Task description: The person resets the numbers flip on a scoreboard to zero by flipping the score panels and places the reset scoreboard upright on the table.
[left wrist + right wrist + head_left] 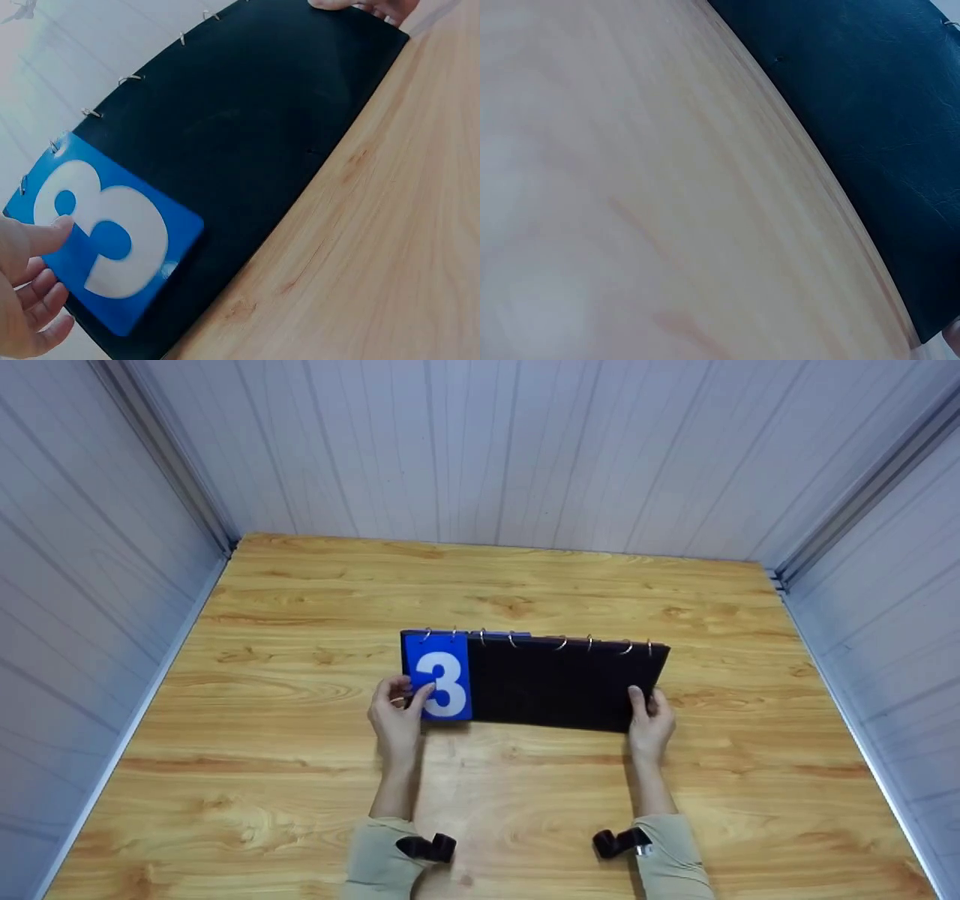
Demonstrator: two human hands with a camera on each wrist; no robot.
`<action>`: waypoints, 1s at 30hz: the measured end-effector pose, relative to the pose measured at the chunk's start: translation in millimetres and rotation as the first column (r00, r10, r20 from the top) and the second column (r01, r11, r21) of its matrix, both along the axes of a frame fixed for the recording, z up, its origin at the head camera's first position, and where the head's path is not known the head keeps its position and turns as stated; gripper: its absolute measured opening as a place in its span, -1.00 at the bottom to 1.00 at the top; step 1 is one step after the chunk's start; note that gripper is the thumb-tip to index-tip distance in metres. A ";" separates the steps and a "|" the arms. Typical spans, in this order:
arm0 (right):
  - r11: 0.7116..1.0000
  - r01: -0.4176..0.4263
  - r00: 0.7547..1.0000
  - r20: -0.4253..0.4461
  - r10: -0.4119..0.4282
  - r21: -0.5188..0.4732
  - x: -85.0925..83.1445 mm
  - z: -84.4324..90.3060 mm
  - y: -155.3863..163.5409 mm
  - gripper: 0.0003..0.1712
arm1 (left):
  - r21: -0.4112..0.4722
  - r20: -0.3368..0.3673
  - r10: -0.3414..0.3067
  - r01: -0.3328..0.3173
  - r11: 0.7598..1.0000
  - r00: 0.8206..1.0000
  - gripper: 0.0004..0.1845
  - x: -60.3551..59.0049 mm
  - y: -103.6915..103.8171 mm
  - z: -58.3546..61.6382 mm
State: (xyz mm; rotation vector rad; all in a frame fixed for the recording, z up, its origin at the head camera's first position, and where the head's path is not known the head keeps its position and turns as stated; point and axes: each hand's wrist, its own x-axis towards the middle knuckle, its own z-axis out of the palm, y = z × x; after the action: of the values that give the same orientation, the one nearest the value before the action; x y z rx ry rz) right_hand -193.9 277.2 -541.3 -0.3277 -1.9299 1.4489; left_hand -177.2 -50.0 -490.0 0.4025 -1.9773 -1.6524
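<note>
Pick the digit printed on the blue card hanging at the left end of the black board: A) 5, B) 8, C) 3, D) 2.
C. The blue card hanging from the rings of the black board shows a large white 3, which the left hand touches with its thumb; the left wrist view shows the same numeral.

Wooden table point(300, 780) in front of me, knotty orange grain, pale walls on three sides. Black flip scoreboard point(555, 686) stands on it (blue "3" card point(439, 675) facing me).
</note>
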 end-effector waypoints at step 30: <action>1.000 -0.003 1.000 -0.007 0.003 0.014 14.5 31.2 -15.2 -0.77 | -0.015 -0.058 -0.092 0.091 0.996 0.994 -0.81 39.7 -13.6 40.2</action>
State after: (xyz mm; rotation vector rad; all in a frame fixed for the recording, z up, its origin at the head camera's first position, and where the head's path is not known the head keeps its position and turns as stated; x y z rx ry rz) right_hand -179.4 262.1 -510.1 -0.3135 -1.9347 1.4357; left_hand -137.6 -63.5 -449.7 0.2591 -1.9885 -1.6868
